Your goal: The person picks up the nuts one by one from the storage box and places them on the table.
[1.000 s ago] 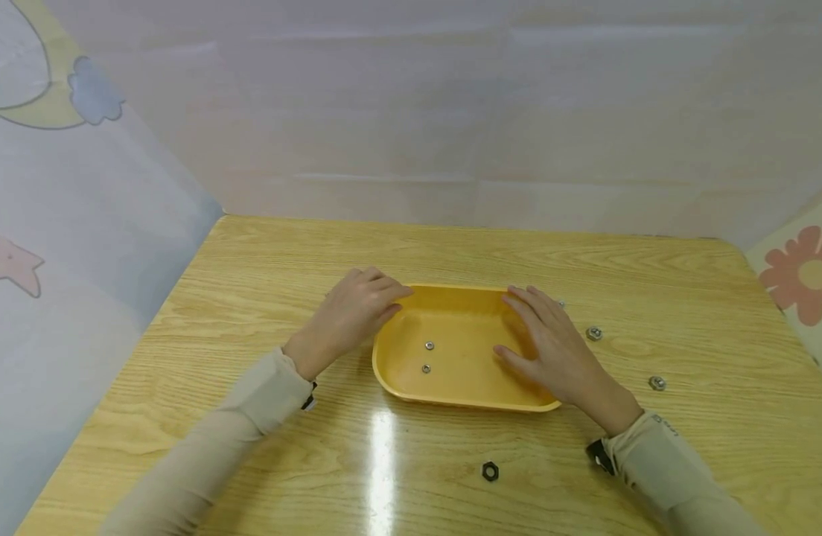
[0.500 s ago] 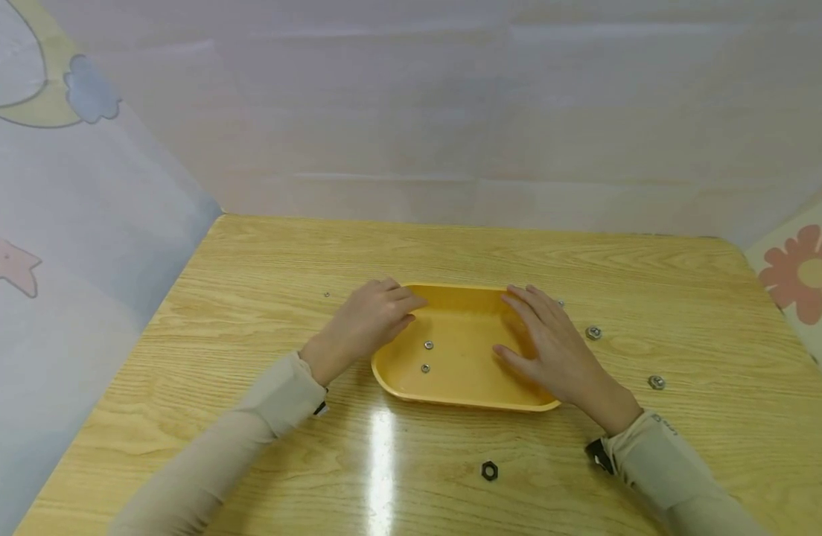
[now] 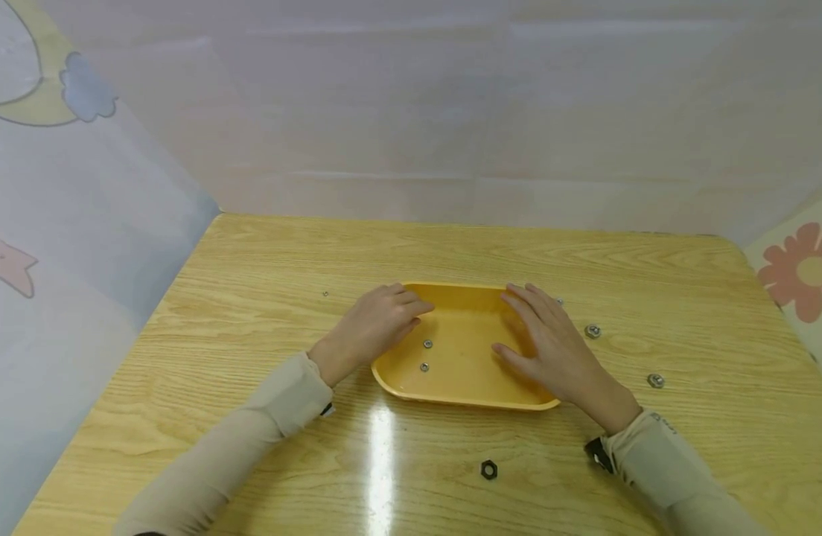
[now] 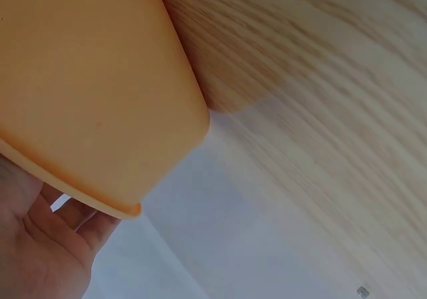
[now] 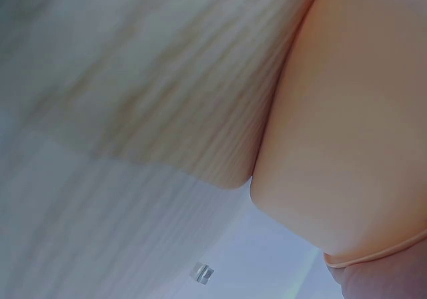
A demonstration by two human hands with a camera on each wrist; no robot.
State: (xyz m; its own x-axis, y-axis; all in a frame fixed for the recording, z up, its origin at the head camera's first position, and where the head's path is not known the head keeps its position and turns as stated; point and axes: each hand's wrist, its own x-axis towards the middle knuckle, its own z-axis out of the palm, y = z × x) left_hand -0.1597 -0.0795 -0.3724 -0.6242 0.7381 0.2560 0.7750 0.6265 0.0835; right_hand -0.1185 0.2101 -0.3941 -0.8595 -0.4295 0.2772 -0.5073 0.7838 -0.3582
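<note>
A yellow plastic tray (image 3: 461, 387) lies on the wooden table, two small silver nuts (image 3: 424, 367) on the left part of its floor. Over its left rim reaches my left hand (image 3: 380, 324), the slightly bent fingers inside with nothing visible in them. The left wrist view shows the tray's outer wall (image 4: 100, 92) and the left palm (image 4: 43, 245) at the rim. My right hand (image 3: 558, 350) rests across the right rim, fingers spread toward the far corner and thumb apart over the tray floor. In the right wrist view only a bit of that hand (image 5: 387, 279) shows below the rim.
A black hex nut (image 3: 488, 470) lies in front of the tray. To its right are two larger silver nuts (image 3: 593, 331) and a small one (image 3: 561, 301) near the right fingers. A tiny nut (image 3: 326, 293) lies at the left. Printed cloth walls (image 3: 411, 134) enclose the table.
The left hand has moved right and slightly toward the person, farther over the tray, uncovering the tiny nut at the left. The right hand and the tray stay in place.
</note>
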